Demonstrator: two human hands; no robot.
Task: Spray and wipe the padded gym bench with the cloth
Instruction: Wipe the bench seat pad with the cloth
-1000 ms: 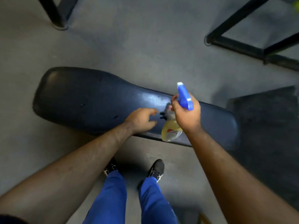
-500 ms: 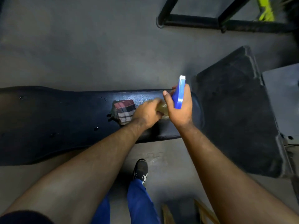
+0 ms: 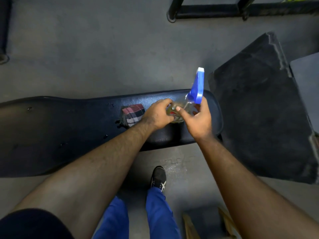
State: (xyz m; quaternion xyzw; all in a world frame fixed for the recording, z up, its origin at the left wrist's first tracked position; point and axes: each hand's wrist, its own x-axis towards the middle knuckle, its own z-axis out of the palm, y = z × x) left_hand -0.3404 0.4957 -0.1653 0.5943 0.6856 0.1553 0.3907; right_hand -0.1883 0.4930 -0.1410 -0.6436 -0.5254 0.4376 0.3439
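- Padded gym bench (image 3: 72,128): a long, dark blue-black pad lying across the view from left to right, with its narrower, rounded end at right. Small nicks mark its surface.
- Cloth (image 3: 133,114): a folded plaid piece in red, white and dark checks, lying on the bench just left of the left hand.
- Spray bottle (image 3: 179,111): a clear body with yellowish liquid and a red label patch, topped by a blue trigger head (image 3: 197,87) that points up and away from the camera. The bottle sits over the right end of the bench; whether its base touches the pad cannot be told.
- Left hand (image 3: 158,114): grip curled round the bottle's body from the left side.
- Right hand (image 3: 198,118): grip wrapped round the bottle's neck just below the trigger head, thumb laid across the clear body.
- Floor (image 3: 103,57): grey and matte, with a black mat (image 3: 259,109) to the right of the bench.
- Black metal frame (image 3: 207,10): tubing along the top edge.
- Person: blue trousers (image 3: 155,209) and 1 dark shoe (image 3: 158,176) with white stripes, standing on the near side of the bench.
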